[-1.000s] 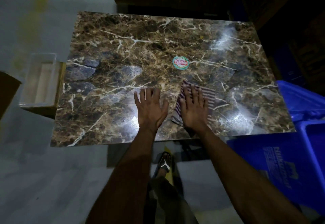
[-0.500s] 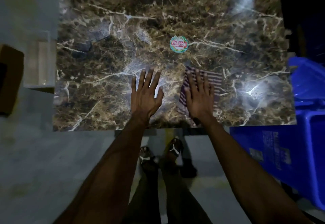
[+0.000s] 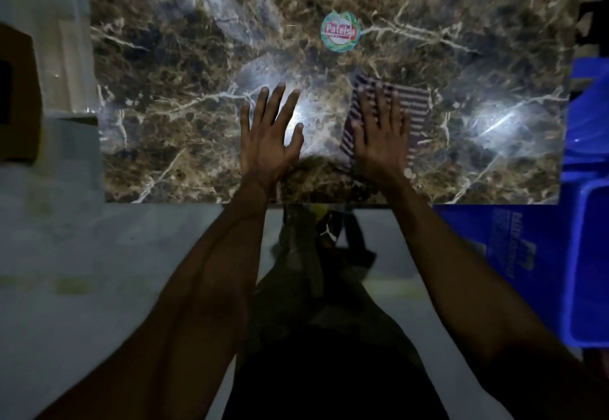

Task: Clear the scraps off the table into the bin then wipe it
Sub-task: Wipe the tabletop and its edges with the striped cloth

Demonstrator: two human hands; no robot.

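A dark brown marble table with white veins fills the upper half of the head view. My right hand lies flat with straight fingers on a folded striped cloth near the table's front edge. My left hand is flat on the bare marble beside it, fingers spread, a hand's width to the left of the cloth. A round sticker with red lettering sits on the table beyond both hands. A blue plastic bin stands on the floor against the table's right side.
A pale box-like object and a brown cardboard box stand left of the table. My legs and a sandalled foot are below the front edge. The grey floor stretches to the left.
The view has tilted down and closer over the table. Both hands stay flat in about the same spots, the right one still on the cloth; the left hand's fingers have spread wider.
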